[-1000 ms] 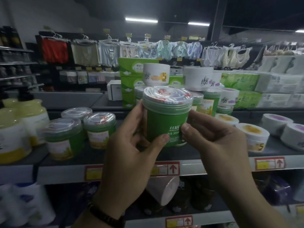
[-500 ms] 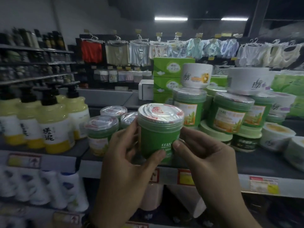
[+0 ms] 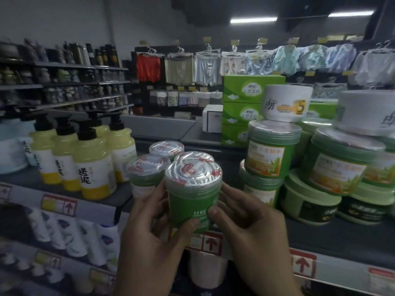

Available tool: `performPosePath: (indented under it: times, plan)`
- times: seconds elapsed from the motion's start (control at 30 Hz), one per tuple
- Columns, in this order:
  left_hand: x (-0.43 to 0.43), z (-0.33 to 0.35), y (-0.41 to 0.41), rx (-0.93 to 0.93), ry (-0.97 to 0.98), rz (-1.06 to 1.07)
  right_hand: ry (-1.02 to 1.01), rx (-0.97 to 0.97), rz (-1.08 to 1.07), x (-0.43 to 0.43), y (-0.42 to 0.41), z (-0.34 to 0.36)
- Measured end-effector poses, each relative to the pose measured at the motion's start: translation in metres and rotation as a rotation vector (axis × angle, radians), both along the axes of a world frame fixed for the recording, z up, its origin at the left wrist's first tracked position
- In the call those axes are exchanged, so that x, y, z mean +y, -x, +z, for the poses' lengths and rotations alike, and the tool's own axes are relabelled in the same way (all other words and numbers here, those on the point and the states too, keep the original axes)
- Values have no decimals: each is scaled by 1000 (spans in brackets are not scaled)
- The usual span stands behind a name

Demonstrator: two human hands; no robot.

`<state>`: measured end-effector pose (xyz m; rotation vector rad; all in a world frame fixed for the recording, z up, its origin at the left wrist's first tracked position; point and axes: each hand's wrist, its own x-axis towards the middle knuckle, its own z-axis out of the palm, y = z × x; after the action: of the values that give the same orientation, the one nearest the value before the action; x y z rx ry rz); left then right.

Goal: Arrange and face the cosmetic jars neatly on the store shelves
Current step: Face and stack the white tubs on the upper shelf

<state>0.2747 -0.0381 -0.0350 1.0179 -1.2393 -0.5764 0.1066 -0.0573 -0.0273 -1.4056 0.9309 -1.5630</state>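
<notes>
Left hand [image 3: 149,246] and right hand [image 3: 254,238] both grip the green jar [image 3: 190,199] by its sides, thumbs on its front, holding it upright to the right of the yellow bottles [image 3: 94,163], with three matching jars [image 3: 147,167] on the shelf [image 3: 342,238] just right of those bottles

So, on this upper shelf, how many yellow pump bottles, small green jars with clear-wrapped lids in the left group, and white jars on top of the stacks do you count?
Yellow pump bottles: 5
Small green jars: 4, counting the held jar
White jars: 2
Total: 11
</notes>
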Motion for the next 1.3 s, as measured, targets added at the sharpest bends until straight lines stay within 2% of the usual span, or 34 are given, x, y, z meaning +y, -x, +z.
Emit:
performPosePath:
  times: [0.2,0.37,0.57,0.77,1.13,1.3]
  plan:
    - [-15,-15,-16,-90,6,29,-27,3,-32,-9,-12,-7]
    - [-20,-21,-28,-131,60,24,17,133,-66,-10,-21,-7]
    - [-25,-23,-39,-139,85,32,35,189,-113,-10,-31,-8]
    - [-24,-29,-45,-245,87,65,41,269,-135,-5,-31,-10]
    - [-30,-34,-40,-197,65,69,57,360,-145,-9,-27,-5]
    - [-34,-35,-35,-252,49,94,65,376,-142,-14,-24,-4]
